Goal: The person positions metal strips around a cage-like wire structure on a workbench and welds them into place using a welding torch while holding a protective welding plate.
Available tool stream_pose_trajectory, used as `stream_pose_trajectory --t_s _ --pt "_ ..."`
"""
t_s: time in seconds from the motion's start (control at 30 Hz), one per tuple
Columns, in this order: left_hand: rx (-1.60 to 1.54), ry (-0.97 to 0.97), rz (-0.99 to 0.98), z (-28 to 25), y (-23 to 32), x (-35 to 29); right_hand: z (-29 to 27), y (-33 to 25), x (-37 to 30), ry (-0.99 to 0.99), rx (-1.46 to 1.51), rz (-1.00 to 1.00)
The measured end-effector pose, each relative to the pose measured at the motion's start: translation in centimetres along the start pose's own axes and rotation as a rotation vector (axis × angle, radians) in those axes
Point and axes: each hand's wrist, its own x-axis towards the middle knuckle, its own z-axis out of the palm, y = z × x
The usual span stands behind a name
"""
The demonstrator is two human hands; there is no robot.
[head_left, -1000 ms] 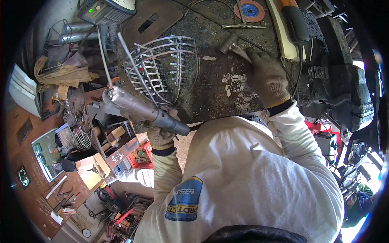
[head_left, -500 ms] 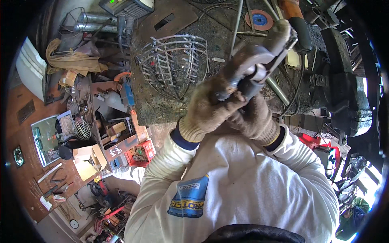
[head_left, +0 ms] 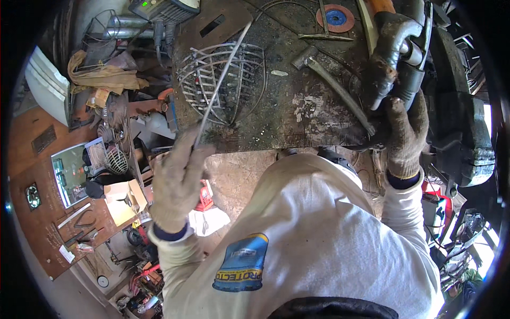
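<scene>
My gloved left hand (head_left: 178, 183) is closed around the lower end of a thin metal rod (head_left: 226, 72), off the bench's near left corner. The rod slants up to the right, across my view of a curved metal lattice frame (head_left: 239, 85) on the bench. Over the right side of the bench, my gloved right hand (head_left: 408, 135) grips large locking pliers (head_left: 396, 58) by the handles, jaws pointing away from me. Nothing can be made out between those jaws. A hammer (head_left: 340, 90) with a metal handle lies left of the pliers.
On the dark workbench (head_left: 265, 122) lie a flat slotted plate (head_left: 194, 24) and a grinding disc (head_left: 345, 18). An orange tool (head_left: 381, 5) shows at the far edge. A heavy dark metal block (head_left: 451, 106) stands at the right. Leftward, a wooden surface holds an open cardboard box (head_left: 133, 196).
My hands have drawn apart from above the bench's near edge. The left has moved left with the rod, the right to the right with the locking pliers, uncovering the hammer.
</scene>
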Motion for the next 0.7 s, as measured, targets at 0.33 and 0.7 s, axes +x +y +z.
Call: stream_pose_trajectory --t_s 0.33,0.7 --pt "0.191 -0.114 -0.251 -4.0 2.9 0.7 -3.8 0.5 0.8 -0.023 0.109 0.13" --pt "0.548 -0.253 0.11 -4.8 3.6 2.6 -2.5 0.0 1.5 -0.084 0.327 0.129"
